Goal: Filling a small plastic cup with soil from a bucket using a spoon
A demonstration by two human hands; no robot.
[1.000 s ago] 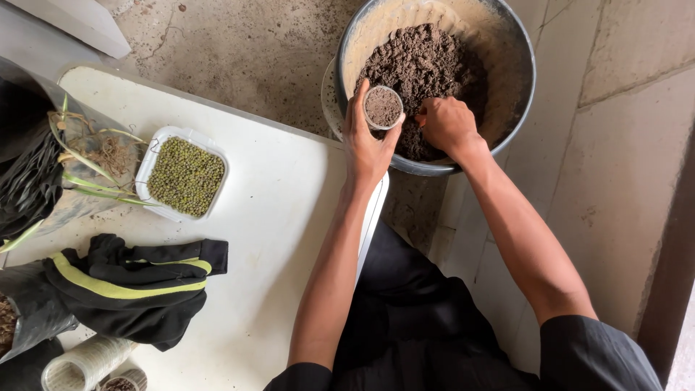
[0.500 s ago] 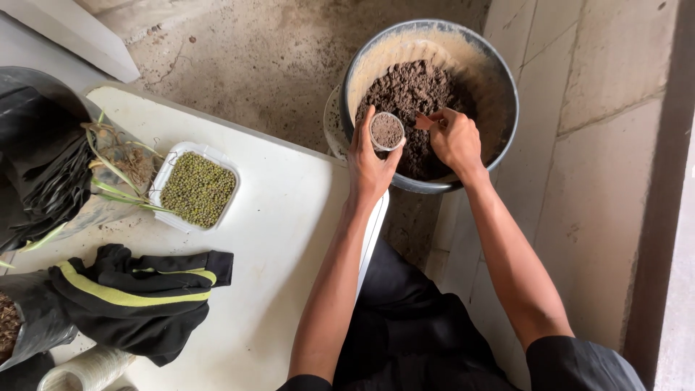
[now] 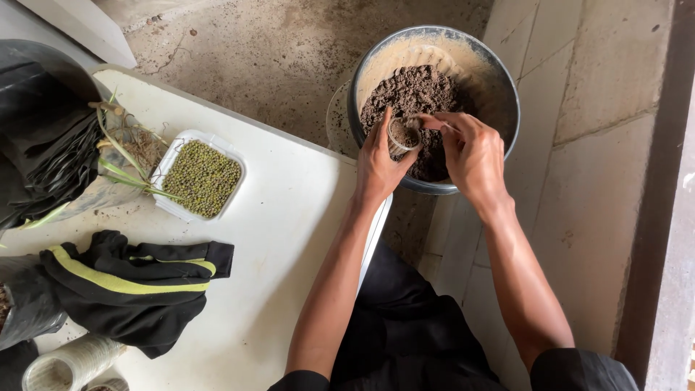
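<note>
At the bottom of the frame I see my dark lap and both forearms reaching up toward the centre top. Lower left, a black jacket with yellow stripes [image 3: 130, 286] lies on the white desk [image 3: 289, 239]; above it sits a white tray of green beans [image 3: 200, 179], just beside some plant cuttings [image 3: 127, 163] and a black bag [image 3: 43, 137].

Further up, my left hand [image 3: 380, 163] has its grip closed around a small cup [image 3: 402, 135], held over the bucket [image 3: 507, 94] of dark soil [image 3: 413, 90]. The cup looks mostly filled with soil already. My right hand [image 3: 474, 156] is pinched at the cup's rim, apparently with a little soil; I cannot tell for sure. I judge the filling is nearly done, the beans still untouched.
</note>
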